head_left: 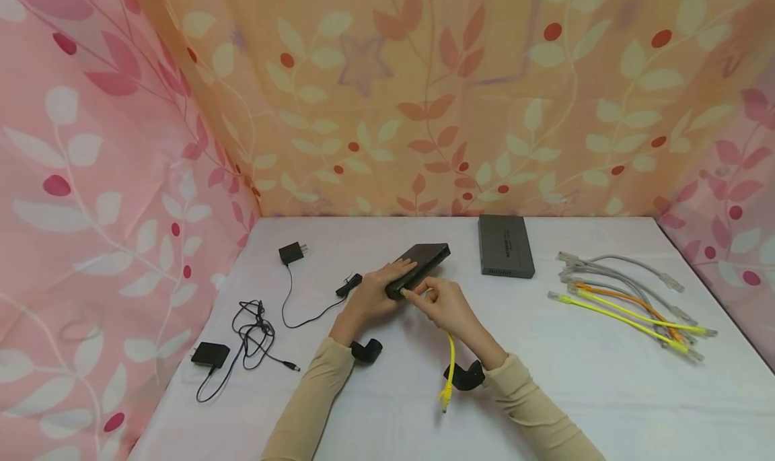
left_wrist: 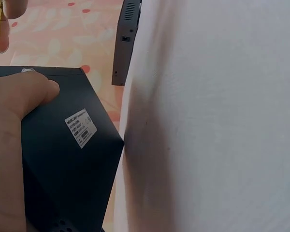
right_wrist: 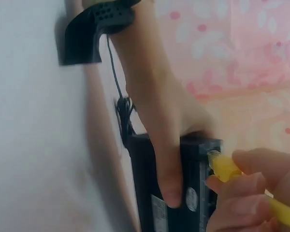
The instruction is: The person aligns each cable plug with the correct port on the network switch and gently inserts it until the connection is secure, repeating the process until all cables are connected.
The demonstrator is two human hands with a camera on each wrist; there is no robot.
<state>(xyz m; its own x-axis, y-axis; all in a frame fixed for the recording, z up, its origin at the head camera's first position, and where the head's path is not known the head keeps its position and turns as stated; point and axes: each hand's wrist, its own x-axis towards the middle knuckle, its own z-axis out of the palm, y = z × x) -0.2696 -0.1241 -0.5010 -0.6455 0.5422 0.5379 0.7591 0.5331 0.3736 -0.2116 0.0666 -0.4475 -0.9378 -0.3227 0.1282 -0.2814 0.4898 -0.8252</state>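
My left hand (head_left: 377, 293) grips a black network switch (head_left: 431, 254) tilted up off the table, thumb across its labelled underside (left_wrist: 67, 159) and fingers over the top. In my right hand (head_left: 447, 307) is a yellow network cable (head_left: 451, 360), pinched close behind its plug (right_wrist: 225, 167). The plug's clear tip is right at the ports along the switch's edge, near one end, in the right wrist view. The cable's other end hangs down below my right hand, over the table.
A second, grey switch (head_left: 506, 247) lies at the back right. Several grey, orange and yellow network cables (head_left: 630, 313) are spread at the right. On the left are two black power adapters, one farther back (head_left: 292, 253) and one nearer (head_left: 210, 355), with their leads. Patterned cloth (head_left: 387, 111) hangs behind the table.
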